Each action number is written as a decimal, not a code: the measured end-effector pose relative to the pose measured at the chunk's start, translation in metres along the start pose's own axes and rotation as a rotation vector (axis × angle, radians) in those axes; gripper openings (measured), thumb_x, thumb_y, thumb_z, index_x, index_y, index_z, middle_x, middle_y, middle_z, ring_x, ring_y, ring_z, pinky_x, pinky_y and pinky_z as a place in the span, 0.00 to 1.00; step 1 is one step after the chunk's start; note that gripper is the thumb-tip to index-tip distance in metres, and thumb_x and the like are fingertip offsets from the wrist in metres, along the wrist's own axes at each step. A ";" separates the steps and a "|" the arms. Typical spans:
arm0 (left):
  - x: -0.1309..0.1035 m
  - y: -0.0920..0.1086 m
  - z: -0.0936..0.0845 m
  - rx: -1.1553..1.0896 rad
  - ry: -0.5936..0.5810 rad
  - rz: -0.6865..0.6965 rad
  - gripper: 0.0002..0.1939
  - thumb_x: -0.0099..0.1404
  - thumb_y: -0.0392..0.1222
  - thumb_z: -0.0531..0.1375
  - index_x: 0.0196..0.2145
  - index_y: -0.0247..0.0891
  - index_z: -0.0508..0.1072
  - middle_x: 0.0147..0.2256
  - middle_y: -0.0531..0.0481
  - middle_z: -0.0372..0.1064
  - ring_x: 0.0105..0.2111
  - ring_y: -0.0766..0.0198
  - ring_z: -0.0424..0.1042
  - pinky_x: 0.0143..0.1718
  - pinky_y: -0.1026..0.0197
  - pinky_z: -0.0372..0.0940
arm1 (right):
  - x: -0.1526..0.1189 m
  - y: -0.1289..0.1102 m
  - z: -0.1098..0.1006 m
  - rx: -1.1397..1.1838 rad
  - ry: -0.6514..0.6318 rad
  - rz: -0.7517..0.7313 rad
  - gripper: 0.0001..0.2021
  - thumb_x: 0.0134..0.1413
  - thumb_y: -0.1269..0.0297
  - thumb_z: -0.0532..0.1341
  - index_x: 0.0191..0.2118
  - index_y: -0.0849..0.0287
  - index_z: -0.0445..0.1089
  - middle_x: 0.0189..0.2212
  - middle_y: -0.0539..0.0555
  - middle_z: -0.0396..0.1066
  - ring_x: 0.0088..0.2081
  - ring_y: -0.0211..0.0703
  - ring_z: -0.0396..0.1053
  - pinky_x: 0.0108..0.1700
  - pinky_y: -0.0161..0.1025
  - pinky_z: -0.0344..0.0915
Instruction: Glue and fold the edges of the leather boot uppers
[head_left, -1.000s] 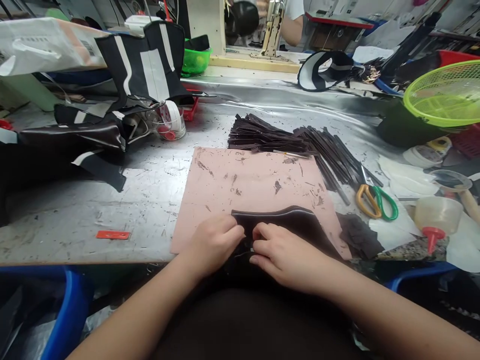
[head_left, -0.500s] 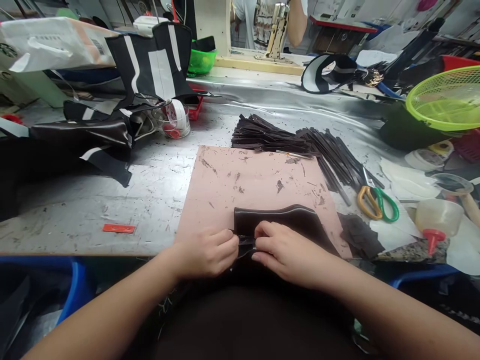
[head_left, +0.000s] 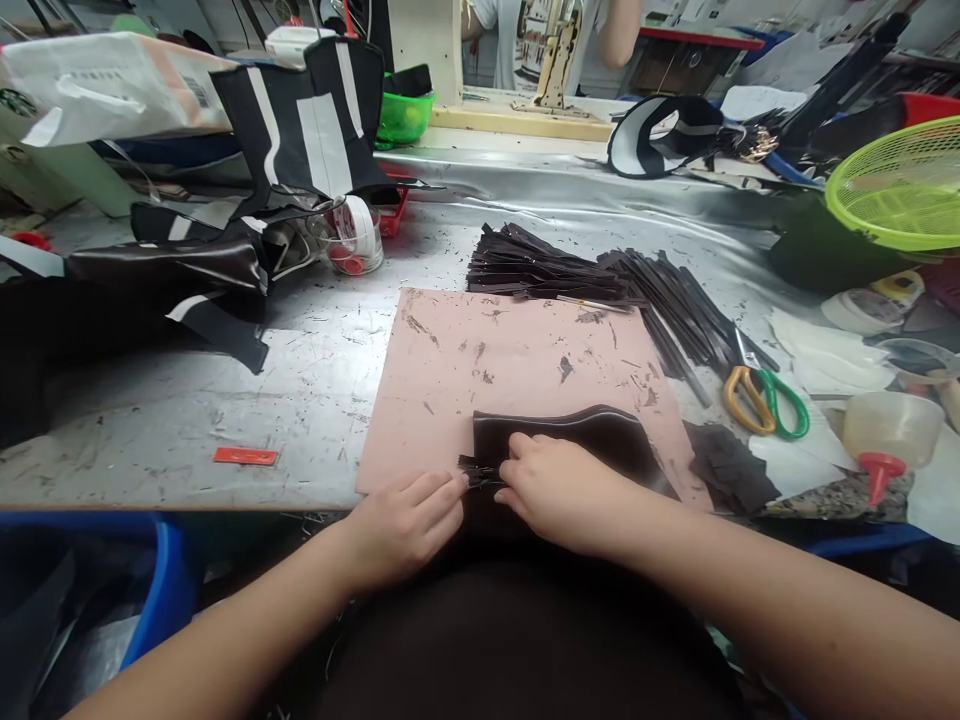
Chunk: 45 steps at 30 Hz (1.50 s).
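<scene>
My left hand (head_left: 416,522) is closed, thumb and fingertips pinched at the left end of a small bunch of dark strips (head_left: 480,472). The right end of that bunch runs into the closed fingers of my right hand (head_left: 559,490). Exactly how many strips there are is hidden by the fingers. Just behind my right hand lies a shiny dark brown leather piece (head_left: 600,435) with a curved upper edge. It rests on the front part of a pink board (head_left: 442,370) marked with dark scuffs.
Piled dark strips (head_left: 555,270) lie along the board's back edge. To the right are scissors (head_left: 765,395), dark scraps (head_left: 727,465) and a red-tipped bottle (head_left: 892,440). A red piece (head_left: 245,456) lies left. Blue bins (head_left: 169,580) stand below the table edge. Another person (head_left: 506,40) is behind.
My left hand has shifted slightly left and down, and more of the dark strips shows between the hands. My right hand has moved up a little. The view has turned slightly.
</scene>
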<state>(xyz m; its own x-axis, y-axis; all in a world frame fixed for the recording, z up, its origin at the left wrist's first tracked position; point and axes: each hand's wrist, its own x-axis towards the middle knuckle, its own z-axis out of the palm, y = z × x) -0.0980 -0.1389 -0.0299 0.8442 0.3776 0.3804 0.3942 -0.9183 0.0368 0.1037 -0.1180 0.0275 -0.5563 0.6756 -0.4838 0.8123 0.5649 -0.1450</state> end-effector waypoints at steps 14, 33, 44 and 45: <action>-0.014 -0.007 0.013 -0.108 0.035 0.001 0.18 0.61 0.28 0.51 0.48 0.40 0.68 0.43 0.48 0.71 0.41 0.59 0.71 0.37 0.59 0.66 | 0.008 -0.007 -0.014 -0.087 -0.148 -0.014 0.14 0.59 0.65 0.50 0.37 0.65 0.71 0.33 0.61 0.67 0.32 0.45 0.68 0.32 0.37 0.61; 0.023 -0.010 -0.014 -0.167 -0.278 0.092 0.06 0.53 0.38 0.55 0.30 0.34 0.67 0.36 0.41 0.70 0.33 0.55 0.66 0.35 0.55 0.62 | 0.008 0.003 -0.007 -0.034 -0.071 -0.022 0.14 0.59 0.60 0.52 0.34 0.63 0.71 0.31 0.58 0.67 0.28 0.44 0.68 0.29 0.37 0.60; 0.011 0.024 -0.003 0.095 -0.185 -0.059 0.09 0.60 0.39 0.50 0.37 0.33 0.66 0.46 0.38 0.68 0.43 0.54 0.67 0.43 0.56 0.58 | 0.005 0.005 -0.007 -0.019 -0.051 0.020 0.13 0.55 0.58 0.56 0.33 0.63 0.72 0.32 0.57 0.67 0.30 0.46 0.69 0.29 0.38 0.62; 0.011 0.026 -0.003 0.097 -0.177 -0.067 0.09 0.60 0.39 0.51 0.36 0.33 0.66 0.46 0.38 0.68 0.42 0.54 0.68 0.42 0.56 0.58 | 0.003 0.006 -0.007 -0.013 -0.049 0.034 0.14 0.54 0.57 0.57 0.32 0.63 0.72 0.32 0.57 0.67 0.29 0.46 0.69 0.29 0.38 0.61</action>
<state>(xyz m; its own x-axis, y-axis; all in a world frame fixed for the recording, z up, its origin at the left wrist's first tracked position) -0.0798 -0.1588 -0.0224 0.8623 0.4602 0.2114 0.4775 -0.8779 -0.0364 0.1055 -0.1087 0.0313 -0.5189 0.6710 -0.5296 0.8280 0.5484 -0.1166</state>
